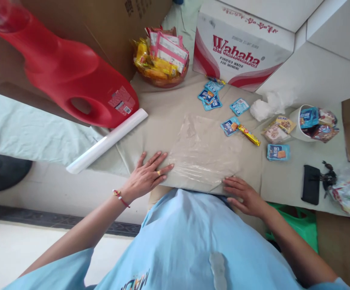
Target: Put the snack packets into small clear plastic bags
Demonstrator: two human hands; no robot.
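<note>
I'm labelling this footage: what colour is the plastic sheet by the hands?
The plastic sheet is clear, the beige cloth showing through; see the head view.

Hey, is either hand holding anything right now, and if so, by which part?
Nothing appears held. The left hand lies spread at the left edge of the clear plastic sheet; the right hand rests by its near right corner.

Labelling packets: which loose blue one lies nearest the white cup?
The blue packet below-left of the white cup, right of the yellow bar; the other loose ones lie farther left.
</note>
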